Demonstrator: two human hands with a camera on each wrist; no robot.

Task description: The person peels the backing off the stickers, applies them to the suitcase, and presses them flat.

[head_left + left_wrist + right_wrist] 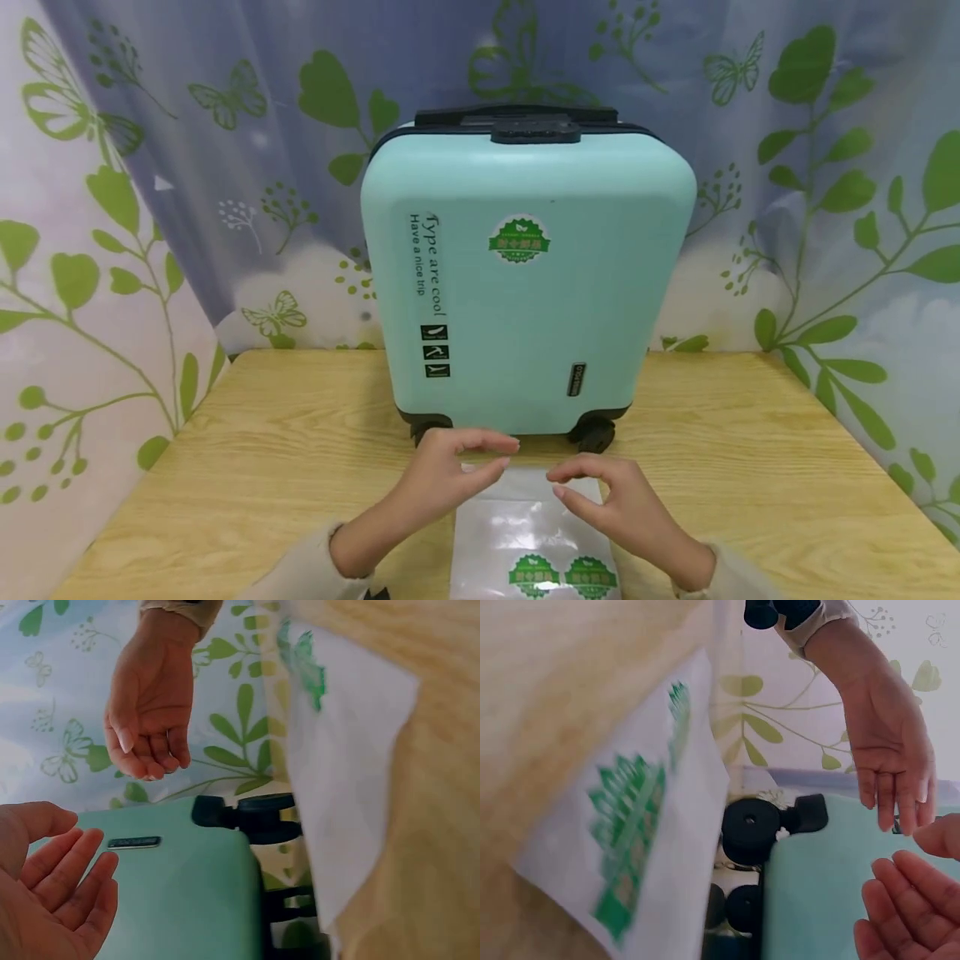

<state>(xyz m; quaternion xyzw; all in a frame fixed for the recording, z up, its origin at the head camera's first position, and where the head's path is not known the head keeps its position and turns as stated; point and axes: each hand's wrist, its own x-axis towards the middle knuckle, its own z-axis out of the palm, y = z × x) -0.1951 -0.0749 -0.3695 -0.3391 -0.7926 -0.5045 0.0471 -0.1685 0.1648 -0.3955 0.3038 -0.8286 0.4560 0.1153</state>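
Note:
A mint-green suitcase (pixel 525 308) stands upright on its wheels, bearing a round green sticker (pixel 520 239) on its upper front. Before it lies a glossy white sticker sheet (pixel 517 500) with two similar green stickers (pixel 590 577) near its close end. My left hand (pixel 453 471) hovers over the sheet's left edge, fingers and thumb loosely bent and holding nothing. Facing it, my right hand (pixel 618 504) is above the sheet's right side, likewise holding nothing, thumb and fingers apart. In the left wrist view, the right hand's fingers (pixel 154 761) hang relaxed.
The wood-grain table (pixel 750 467) carries the suitcase and sheet. Behind and beside it hangs a curtain (pixel 285 167) printed with green leaves and butterflies. Black wheels (pixel 595 435) support the suitcase, and a black carry handle (pixel 534 129) sits on its top.

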